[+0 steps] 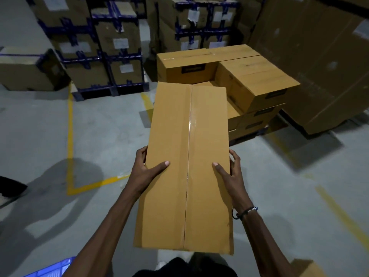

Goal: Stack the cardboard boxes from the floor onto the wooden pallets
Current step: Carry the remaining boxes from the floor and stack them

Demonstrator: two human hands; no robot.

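Just short of the stack of boxes, a long taped box is carried lengthwise, its far end overlapping the stack's near edge. Left hand and right hand clamp opposite sides, thumbs on top, likely steadying it for placement.

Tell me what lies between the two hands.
The carried box, gripped by the left hand and right hand on opposite sides; head view.
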